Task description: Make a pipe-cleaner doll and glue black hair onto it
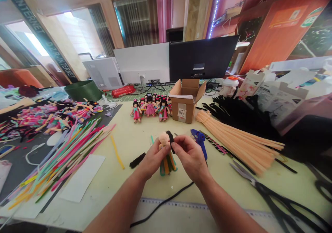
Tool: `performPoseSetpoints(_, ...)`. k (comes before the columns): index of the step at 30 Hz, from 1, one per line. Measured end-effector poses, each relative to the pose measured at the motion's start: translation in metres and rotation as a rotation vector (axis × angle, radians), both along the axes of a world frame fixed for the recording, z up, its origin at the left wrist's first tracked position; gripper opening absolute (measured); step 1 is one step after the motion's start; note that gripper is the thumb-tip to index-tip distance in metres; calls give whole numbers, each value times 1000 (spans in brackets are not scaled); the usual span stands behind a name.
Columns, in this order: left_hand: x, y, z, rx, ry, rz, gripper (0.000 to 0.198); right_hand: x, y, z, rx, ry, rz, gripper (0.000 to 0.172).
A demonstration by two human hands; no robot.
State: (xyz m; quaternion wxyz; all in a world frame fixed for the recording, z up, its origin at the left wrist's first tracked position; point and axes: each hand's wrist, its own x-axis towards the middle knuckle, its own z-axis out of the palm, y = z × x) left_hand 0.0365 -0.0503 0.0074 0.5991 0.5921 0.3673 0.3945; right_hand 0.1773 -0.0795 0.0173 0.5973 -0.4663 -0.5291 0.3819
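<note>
Bench [137,136]: carrying one box [192,105], one glue gun [201,139].
Dolls [149,106]: standing beside the box; three showing clearly, others overlapping.
Left hand [155,158]: holding one pale-headed figure [164,138] over the bench, grip pinching closely.
Right hand [190,157]: pinching one black strip [170,136], grip nearly meeting.
Strip: sitting beside the head; apparently being fitted, next move seemingly calling for alignment.

The hands [155,157] partly hide the doll [168,166] between them.
</note>
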Motion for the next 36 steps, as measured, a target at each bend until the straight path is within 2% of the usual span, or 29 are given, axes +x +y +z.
performPoseSetpoints(8,0,-1,-7,-14,13,14,48,-1,0,-1,-6,-45,-33,6)
performPoseSetpoints(36,0,1,-16,-57,-72,44,40,-6,2,-12,-60,-23,24,7)
